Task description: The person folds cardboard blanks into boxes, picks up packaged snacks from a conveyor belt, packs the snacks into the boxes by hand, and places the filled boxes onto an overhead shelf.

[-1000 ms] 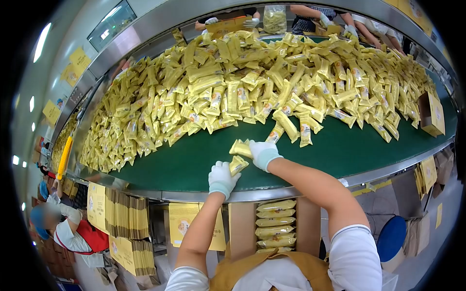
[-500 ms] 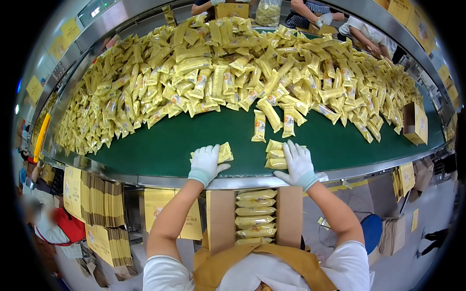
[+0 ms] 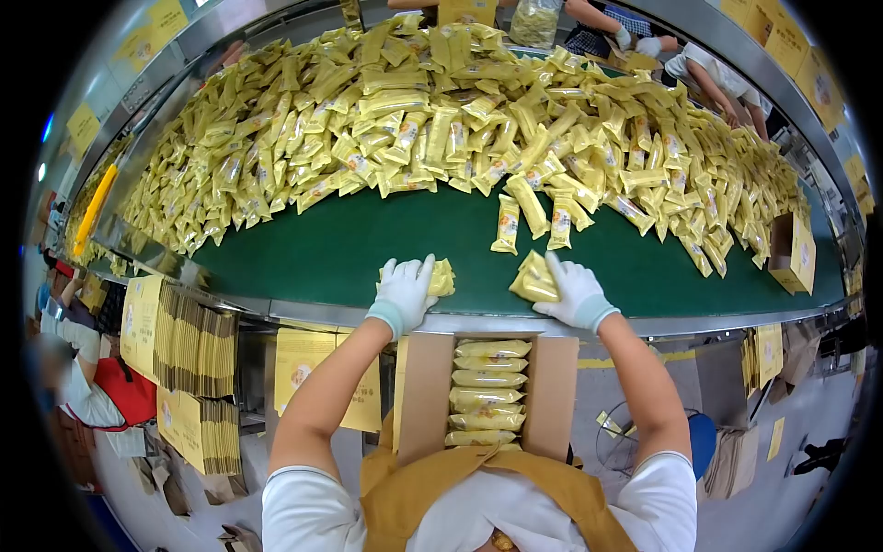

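My left hand [image 3: 403, 291], in a white glove, grips a few yellow snack packets [image 3: 442, 278] near the front edge of the green belt [image 3: 349, 244]. To its right, my gloved right hand [image 3: 575, 291] is closed on another small bunch of yellow packets [image 3: 533, 279], tilted against the palm. How many each hand holds is partly hidden. Directly below, against my apron, an open cardboard box [image 3: 428, 391] contains a column of packets [image 3: 488, 379] stacked in a row. Several loose packets [image 3: 507, 224] lie just beyond my right hand.
A large heap of yellow packets [image 3: 414, 120] covers the far side of the belt. A small open carton [image 3: 792, 253] stands at the right end. Flattened cartons [image 3: 193, 354] are stacked below left. Co-workers' gloved hands [image 3: 635, 42] are across the belt.
Both hands have shifted, the right one lifting and tilting its packets. The left fingers have turned more upward around theirs. The whole view has swung slightly.
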